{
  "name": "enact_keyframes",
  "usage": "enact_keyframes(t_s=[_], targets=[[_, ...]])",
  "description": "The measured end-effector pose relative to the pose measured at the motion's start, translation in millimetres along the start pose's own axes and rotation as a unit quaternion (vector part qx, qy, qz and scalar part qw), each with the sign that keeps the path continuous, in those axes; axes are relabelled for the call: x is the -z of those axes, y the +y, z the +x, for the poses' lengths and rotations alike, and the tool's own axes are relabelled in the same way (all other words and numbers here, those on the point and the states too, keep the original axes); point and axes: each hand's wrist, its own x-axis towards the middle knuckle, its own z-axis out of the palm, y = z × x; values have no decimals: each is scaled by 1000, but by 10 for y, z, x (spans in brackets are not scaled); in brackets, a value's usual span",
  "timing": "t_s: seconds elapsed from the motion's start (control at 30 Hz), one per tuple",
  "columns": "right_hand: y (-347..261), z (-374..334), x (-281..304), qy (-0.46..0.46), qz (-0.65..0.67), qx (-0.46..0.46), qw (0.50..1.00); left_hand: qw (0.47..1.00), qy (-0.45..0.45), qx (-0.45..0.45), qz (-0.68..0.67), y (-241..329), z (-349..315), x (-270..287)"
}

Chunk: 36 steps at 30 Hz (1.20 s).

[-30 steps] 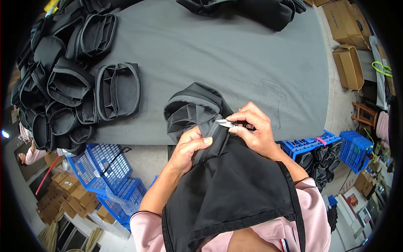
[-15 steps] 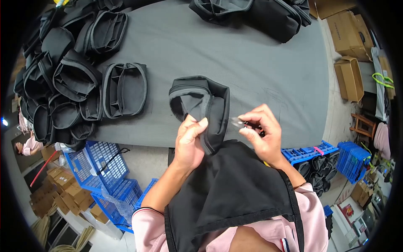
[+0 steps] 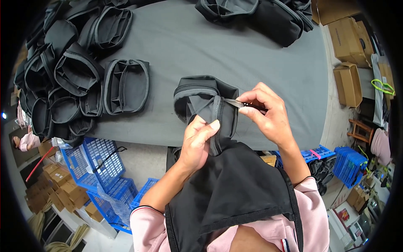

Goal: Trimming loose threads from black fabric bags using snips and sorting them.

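At the near edge of the table I have a black zippered pouch (image 3: 229,122), its mouth gaping and its grey-edged lining showing. My left hand (image 3: 196,143) is closed on the pouch's near side, thumb pressed over the zipper edge. My right hand (image 3: 268,114) pinches thread snips (image 3: 247,105) with silver pointed blades and a black handle. Their tip meets the zipper seam at the pouch's right upper side. Whether a thread lies between the blades is too small to tell.
Similar black pouches (image 3: 126,88) crowd the left of the grey table (image 3: 168,46); more pouches (image 3: 273,21) lie at the far edge. Blue plastic crates (image 3: 100,161) stand below on both sides. Cardboard boxes (image 3: 347,84) are at right. Another person (image 3: 28,140) appears far left.
My right hand has moved up and left, bringing the snips from beside the pouch to its zipper seam. The left hand keeps its grip on the pouch.
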Motion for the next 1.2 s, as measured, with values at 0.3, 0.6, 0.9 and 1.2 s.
enact_keyframes(t_s=[0.3,0.6,0.9,1.2], targets=[[-60,119,27,-69,-79,22,994,1000,-5,5,1,-6,-1,-50],[195,-107,-422,18,-34,-14,999,960,174,-45,-216,136,618,145],[658,163,-403,90,65,-168,980,984,84,6,156,79,692,261],[772,166,-261,-101,443,-279,846,914,-23,184,362,189,808,136]])
